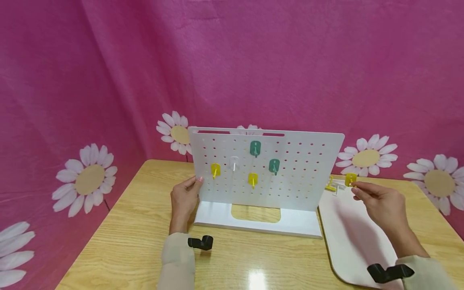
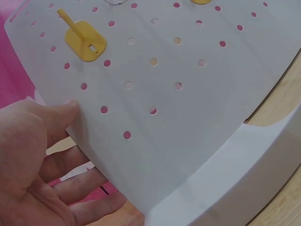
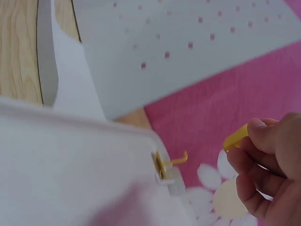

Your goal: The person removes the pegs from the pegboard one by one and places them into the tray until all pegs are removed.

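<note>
Notetaker: Right side, what's happening?

Me: My right hand is pinching a yellow hook between thumb and fingertips. I'm holding it right of the white pegboard, near the far end of the pale tray.

Notetaker: And the left?

Me: My left hand is gripping the pegboard's left edge, thumb on the front face, fingers behind. The board is standing on its base on the wooden table.

Notetaker: Other hooks?

Me: Five are sitting on the board: two yellow ones, two green ones, one clear one. More pieces, yellow and pale, are lying at the tray's far end.

Notetaker: How is the held one going to handle?

Me: I'm judging it light and stiff, smooth enough to be twisting under a careless pinch. The flat plate's edges are looking like the better hold; the slim prong is likelier to be rolling. The right wrist view is showing it blurred, so I can't be sure how much plate my fingers are covering. The board I'm reckoning as rigid, thin-edged, best steadied at the side.
</note>
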A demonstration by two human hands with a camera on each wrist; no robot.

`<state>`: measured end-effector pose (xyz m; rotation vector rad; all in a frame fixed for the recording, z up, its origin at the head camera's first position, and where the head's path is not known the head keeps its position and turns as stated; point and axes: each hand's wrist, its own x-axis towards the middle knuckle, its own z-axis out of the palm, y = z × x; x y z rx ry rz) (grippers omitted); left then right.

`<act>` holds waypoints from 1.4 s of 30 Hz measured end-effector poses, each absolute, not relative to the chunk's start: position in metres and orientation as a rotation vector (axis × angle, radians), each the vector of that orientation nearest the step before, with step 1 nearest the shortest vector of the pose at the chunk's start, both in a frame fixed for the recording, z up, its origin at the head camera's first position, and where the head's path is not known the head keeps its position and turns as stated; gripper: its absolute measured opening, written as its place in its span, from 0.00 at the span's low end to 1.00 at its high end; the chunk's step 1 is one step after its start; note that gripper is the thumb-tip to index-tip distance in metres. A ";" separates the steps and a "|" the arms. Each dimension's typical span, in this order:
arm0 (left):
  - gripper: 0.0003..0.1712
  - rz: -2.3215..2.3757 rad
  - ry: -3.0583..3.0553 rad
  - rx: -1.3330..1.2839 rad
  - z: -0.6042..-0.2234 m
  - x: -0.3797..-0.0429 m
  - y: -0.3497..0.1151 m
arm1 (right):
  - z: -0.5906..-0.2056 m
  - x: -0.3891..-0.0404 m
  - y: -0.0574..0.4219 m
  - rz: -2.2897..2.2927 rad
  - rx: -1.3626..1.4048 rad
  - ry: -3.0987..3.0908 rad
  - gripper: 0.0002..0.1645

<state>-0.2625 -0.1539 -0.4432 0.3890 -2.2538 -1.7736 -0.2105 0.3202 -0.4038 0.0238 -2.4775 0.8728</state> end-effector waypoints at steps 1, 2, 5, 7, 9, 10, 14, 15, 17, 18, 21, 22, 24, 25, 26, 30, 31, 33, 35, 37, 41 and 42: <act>0.22 -1.768 -2.253 0.390 -0.443 -0.262 -0.154 | -0.405 -0.213 0.324 0.867 0.013 -2.505 0.15; 0.22 -1.761 -2.251 0.390 -0.443 -0.263 -0.154 | -0.407 -0.216 0.327 0.867 -0.001 -2.529 0.16; 0.21 -1.759 -2.242 0.390 -0.444 -0.263 -0.155 | -0.413 -0.227 0.336 0.884 -0.059 -2.593 0.18; 0.21 -1.760 -2.234 0.383 -0.444 -0.263 -0.155 | -0.417 -0.234 0.340 0.922 -0.112 -2.629 0.20; 0.21 -1.761 -2.224 0.375 -0.444 -0.263 -0.155 | -0.421 -0.240 0.344 0.949 -0.169 -2.667 0.21; 0.21 -1.756 -2.224 0.371 -0.445 -0.263 -0.155 | -0.422 -0.243 0.345 0.970 -0.202 -2.690 0.22; 0.21 -1.742 -2.225 0.371 -0.446 -0.263 -0.153 | -0.431 -0.254 0.351 1.032 -0.321 -2.763 0.24; 0.21 -1.742 -2.227 0.371 -0.447 -0.263 -0.153 | -0.433 -0.256 0.352 1.023 -0.342 -2.783 0.24; 0.21 -1.752 -2.226 0.370 -0.447 -0.262 -0.152 | -0.436 -0.260 0.355 0.985 -0.370 -2.815 0.23; 0.21 -1.759 -2.226 0.373 -0.447 -0.262 -0.152 | -0.438 -0.262 0.357 0.953 -0.378 -2.832 0.23; 0.21 -1.768 -2.237 0.376 -0.447 -0.261 -0.152 | -0.443 -0.265 0.360 0.912 -0.415 -2.868 0.21; 0.21 -1.764 -2.244 0.378 -0.447 -0.261 -0.152 | -0.444 -0.265 0.360 0.929 -0.429 -2.873 0.22; 0.21 -1.751 -2.254 0.378 -0.446 -0.261 -0.153 | -0.446 -0.266 0.361 0.951 -0.445 -2.882 0.23; 0.21 -1.743 -2.259 0.377 -0.446 -0.261 -0.154 | -0.446 -0.267 0.361 0.965 -0.445 -2.886 0.24; 0.21 -1.736 -2.262 0.374 -0.446 -0.261 -0.154 | -0.447 -0.267 0.360 0.971 -0.442 -2.888 0.24; 0.21 -1.731 -2.260 0.376 -0.445 -0.262 -0.155 | -0.441 -0.264 0.359 0.926 -0.397 -2.887 0.27; 0.21 -1.733 -2.257 0.377 -0.445 -0.262 -0.155 | -0.439 -0.263 0.358 0.909 -0.386 -2.885 0.28; 0.21 -1.734 -2.255 0.380 -0.445 -0.262 -0.155 | -0.435 -0.259 0.355 0.891 -0.362 -2.868 0.30; 0.21 -1.727 -2.251 0.377 -0.446 -0.263 -0.155 | -0.430 -0.255 0.352 0.855 -0.304 -2.844 0.32; 0.21 -1.728 -2.250 0.375 -0.445 -0.263 -0.155 | -0.427 -0.251 0.348 0.832 -0.240 -2.806 0.33; 0.21 -1.733 -2.246 0.377 -0.445 -0.263 -0.154 | -0.419 -0.241 0.339 0.816 -0.098 -2.696 0.30; 0.21 -1.735 -2.245 0.380 -0.445 -0.262 -0.154 | -0.417 -0.239 0.337 0.820 -0.076 -2.671 0.29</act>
